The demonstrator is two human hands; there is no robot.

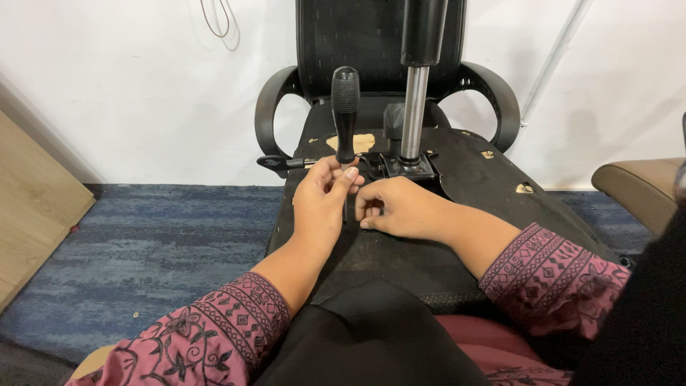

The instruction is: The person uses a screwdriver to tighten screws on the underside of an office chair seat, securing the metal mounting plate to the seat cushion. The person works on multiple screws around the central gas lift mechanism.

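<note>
1. Here the left hand [318,207] has its grip closed on the shaft of an upright screwdriver [345,107], fingers pinching just below the black handle.
2. Just right of that grip, the right hand [400,209] rests curled on the upturned chair seat underside [457,179]; whether it holds anything, I cannot tell.
3. Beyond the grip stand the gas cylinder [414,107] and its mounting plate [407,166].
4. Risk: held that low, the tip could likely slip sideways into the right fingers.
</note>
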